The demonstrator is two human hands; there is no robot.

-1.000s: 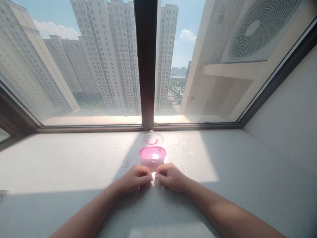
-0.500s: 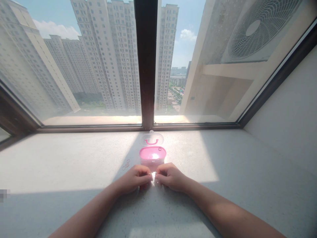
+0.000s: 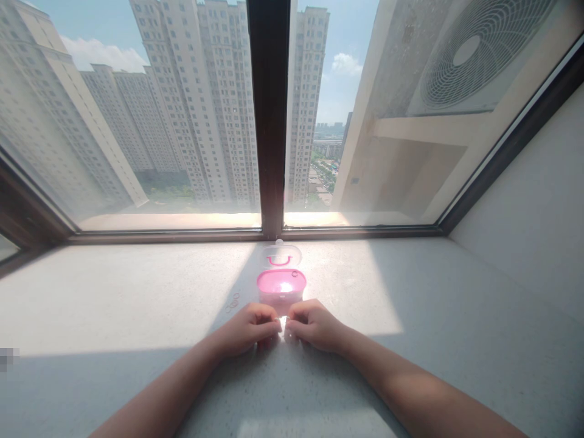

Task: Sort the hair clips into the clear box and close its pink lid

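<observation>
My left hand and my right hand face each other just in front of a small pink oval box. Thumb and fingertips are pinched together on both, with a narrow gap between the two hands. Whatever lies between the fingertips is too small and washed out by glare to name. The box has a clear lid with a curved pink handle, swung back behind it. A small dark loop shows at the box's upper right. Several thin reddish loops lie on the sill left of the box.
The pale speckled windowsill bears sunlight and shadow bands. A dark window frame with a central post rises behind the box. A white wall stands on the right; outside are tall buildings and an air-conditioner fan.
</observation>
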